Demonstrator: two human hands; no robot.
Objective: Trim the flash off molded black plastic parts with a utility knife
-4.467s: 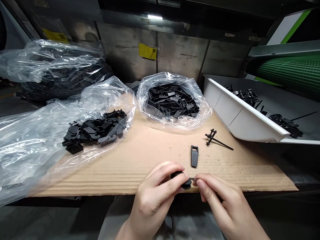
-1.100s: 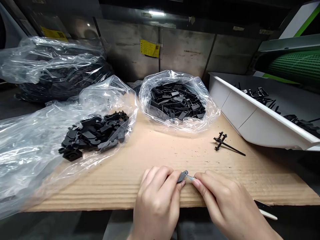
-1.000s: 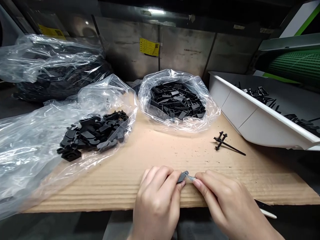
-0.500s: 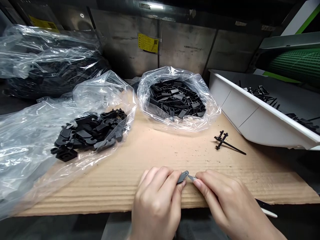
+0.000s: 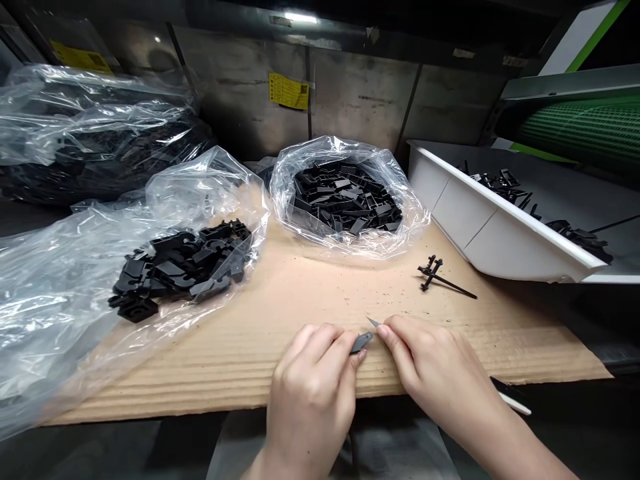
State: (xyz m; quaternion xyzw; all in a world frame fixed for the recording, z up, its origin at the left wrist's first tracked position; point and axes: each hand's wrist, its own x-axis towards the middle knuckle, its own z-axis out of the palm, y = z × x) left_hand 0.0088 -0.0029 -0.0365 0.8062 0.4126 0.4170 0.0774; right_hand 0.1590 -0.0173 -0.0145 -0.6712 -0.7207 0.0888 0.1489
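We are pinching a narrow dark-grey plastic piece (image 5: 361, 343) in our left fingers (image 5: 343, 344), a pointed grey metal blade (image 5: 373, 323) in our right fingers (image 5: 395, 341).

- Dark grey: the small piece (image 5: 361, 343) in the left hand (image 5: 313, 380).
- Silver-grey: the blade (image 5: 373, 322) at the right hand (image 5: 430, 353).
- Tan, striped with fine ribs near the hands: the desk (image 5: 300, 293).
- Black: the branched part (image 5: 433, 273) beyond the right hand.
- White: the tray (image 5: 475, 230), farther right of that hand.
- Green mesh pattern: the roller (image 5: 580, 127) past the tray.
- Yellow with black print: the label (image 5: 289, 91) far beyond the left hand.
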